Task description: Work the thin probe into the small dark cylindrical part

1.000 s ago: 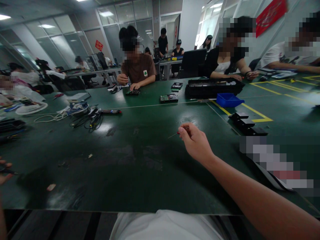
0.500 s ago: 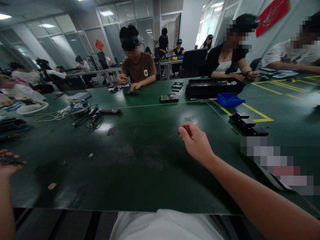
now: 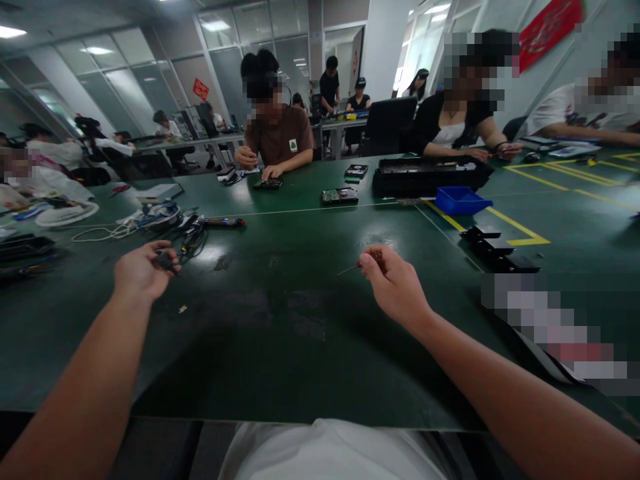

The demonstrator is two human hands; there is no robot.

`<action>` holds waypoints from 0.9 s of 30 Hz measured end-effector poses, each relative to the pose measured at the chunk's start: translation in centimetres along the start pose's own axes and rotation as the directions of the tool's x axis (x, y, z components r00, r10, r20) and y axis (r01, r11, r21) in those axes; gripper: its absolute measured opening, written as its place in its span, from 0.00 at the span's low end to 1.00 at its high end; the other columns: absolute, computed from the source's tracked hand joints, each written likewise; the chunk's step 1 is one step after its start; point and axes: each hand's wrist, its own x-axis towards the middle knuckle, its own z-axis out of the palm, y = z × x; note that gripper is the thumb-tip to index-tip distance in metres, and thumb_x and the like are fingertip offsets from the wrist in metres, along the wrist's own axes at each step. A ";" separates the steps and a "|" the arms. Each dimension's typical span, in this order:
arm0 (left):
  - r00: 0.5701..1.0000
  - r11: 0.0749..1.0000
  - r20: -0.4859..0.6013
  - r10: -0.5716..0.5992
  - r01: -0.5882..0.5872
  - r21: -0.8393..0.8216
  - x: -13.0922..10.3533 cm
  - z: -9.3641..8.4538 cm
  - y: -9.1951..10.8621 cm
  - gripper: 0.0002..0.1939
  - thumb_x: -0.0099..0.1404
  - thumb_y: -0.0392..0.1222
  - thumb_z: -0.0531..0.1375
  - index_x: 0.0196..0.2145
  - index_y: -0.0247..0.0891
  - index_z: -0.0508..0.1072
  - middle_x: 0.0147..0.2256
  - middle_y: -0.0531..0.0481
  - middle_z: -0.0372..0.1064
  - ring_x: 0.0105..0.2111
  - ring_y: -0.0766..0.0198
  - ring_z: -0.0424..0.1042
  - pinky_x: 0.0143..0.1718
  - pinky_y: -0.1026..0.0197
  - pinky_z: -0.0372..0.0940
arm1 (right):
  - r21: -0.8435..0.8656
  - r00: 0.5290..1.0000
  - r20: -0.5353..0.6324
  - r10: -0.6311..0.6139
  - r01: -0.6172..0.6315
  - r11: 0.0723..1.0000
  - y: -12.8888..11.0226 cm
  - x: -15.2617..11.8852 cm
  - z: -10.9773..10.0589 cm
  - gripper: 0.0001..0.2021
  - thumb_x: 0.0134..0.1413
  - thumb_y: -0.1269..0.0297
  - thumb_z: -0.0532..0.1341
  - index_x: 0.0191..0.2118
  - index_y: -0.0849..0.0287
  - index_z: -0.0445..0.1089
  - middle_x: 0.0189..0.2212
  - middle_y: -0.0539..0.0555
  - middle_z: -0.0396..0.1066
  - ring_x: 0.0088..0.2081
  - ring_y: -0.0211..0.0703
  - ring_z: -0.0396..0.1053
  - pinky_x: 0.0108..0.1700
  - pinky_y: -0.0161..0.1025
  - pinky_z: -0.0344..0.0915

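My right hand (image 3: 393,277) is closed round the handle of a small screwdriver (image 3: 349,269), its thin shaft pointing left above the green table (image 3: 260,360). On the left, my left hand (image 3: 145,270) holds a dark tool (image 3: 167,262) between its fingers, with the tip pointing right and down. What kind of tool it is I cannot make out. Just beyond that hand lies a bundle of black cables (image 3: 193,240). A wide gap separates the two hands.
Beyond my hands are a circuit-board device (image 3: 340,196), a long black case (image 3: 433,177), a blue bin (image 3: 463,201) and black brackets (image 3: 497,250). A dark rod (image 3: 225,222) lies near the cables. Across the table a person (image 3: 280,133) handles a dark device.
My left hand has moved in from the left edge, up and to the right, still with the dark tool. My right hand has hardly moved.
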 end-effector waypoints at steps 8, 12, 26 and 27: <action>0.887 0.997 0.462 -0.020 0.053 -0.059 -7.0 11.3 -2.1 0.19 0.42 0.31 0.51 0.34 0.33 0.70 0.24 0.47 0.62 0.25 0.62 0.63 0.28 0.63 0.59 | 0.019 0.999 -0.032 -0.008 0.009 1.000 -0.1 0.0 -0.2 0.12 0.66 0.55 0.55 0.42 0.57 0.69 0.32 0.53 0.74 0.32 0.43 0.71 0.34 0.41 0.64; 0.756 1.000 0.654 0.015 -0.023 0.003 -10.9 14.5 -2.8 0.17 0.44 0.31 0.52 0.34 0.33 0.71 0.27 0.48 0.63 0.29 0.64 0.63 0.32 0.63 0.57 | 0.037 1.000 -0.024 -0.014 0.015 0.999 -0.2 -0.2 -0.3 0.12 0.66 0.55 0.55 0.43 0.57 0.69 0.34 0.54 0.74 0.33 0.43 0.72 0.34 0.41 0.65; 0.571 0.851 0.811 0.129 -0.483 0.204 -15.0 16.7 -7.1 0.17 0.62 0.33 0.60 0.49 0.40 0.68 0.46 0.47 0.70 0.45 0.58 0.70 0.49 0.55 0.64 | 0.184 0.993 -0.104 -0.054 0.072 0.980 -0.9 -0.6 -0.8 0.11 0.65 0.55 0.56 0.43 0.56 0.70 0.33 0.53 0.75 0.33 0.44 0.73 0.37 0.43 0.69; 0.555 0.836 0.818 0.149 -0.512 0.195 -15.0 16.6 -7.2 0.16 0.61 0.34 0.62 0.48 0.40 0.70 0.46 0.47 0.71 0.47 0.57 0.70 0.50 0.54 0.64 | 0.199 0.992 -0.107 -0.066 0.087 0.976 -0.9 -0.7 -0.8 0.11 0.65 0.55 0.56 0.43 0.55 0.70 0.33 0.53 0.76 0.33 0.44 0.73 0.36 0.43 0.69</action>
